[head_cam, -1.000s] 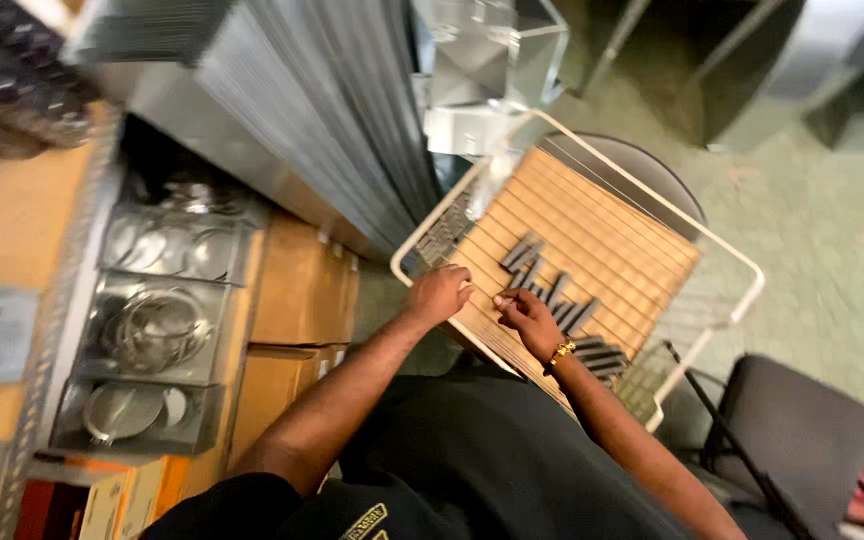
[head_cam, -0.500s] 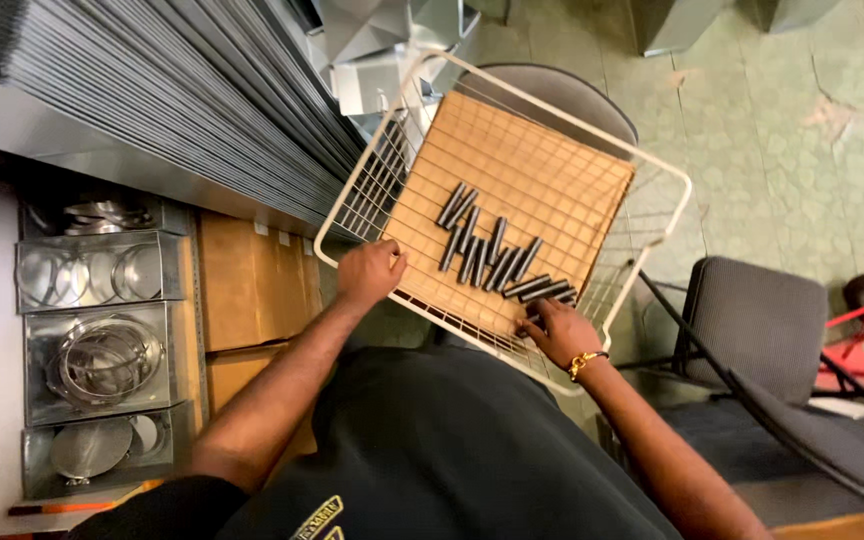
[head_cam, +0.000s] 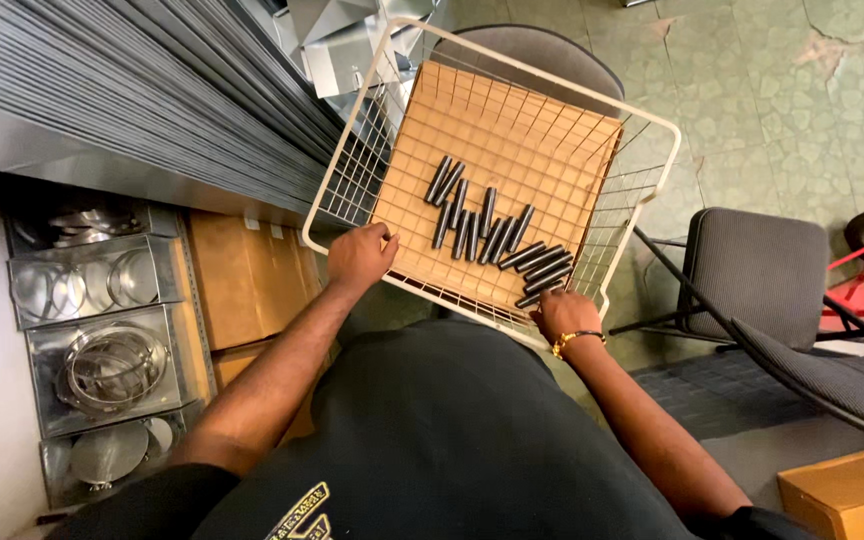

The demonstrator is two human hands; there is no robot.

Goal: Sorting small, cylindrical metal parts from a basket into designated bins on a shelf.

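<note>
The person holds a white wire basket [head_cam: 642, 175] by its near rim with both hands, the basket resting over the seat of a grey chair [head_cam: 542, 50]. The left hand [head_cam: 360, 257] is closed around the near-left corner of the rim, fingers curled over the wire. The right hand [head_cam: 564, 312] grips the near-right part of the rim, its fingers tucked against the wire; a gold bracelet [head_cam: 574, 340] sits at that wrist. A tan cardboard liner [head_cam: 512, 140] covers the basket floor, and a group of short dark metal rods [head_cam: 487, 232] lies loose on it, most in a ragged row near the centre, several bunched toward the near-right corner just beside the right hand. To the left are stacked grey metal sheets [head_cam: 102, 90] and, below them, bins of metal rings [head_cam: 107, 365]. A second grey chair [head_cam: 762, 275] stands to the right. The step in hand appears to be carrying or positioning the loaded basket. Any further move calls for a level basket, since the loose rods will likely roll toward a lowered side.
</note>
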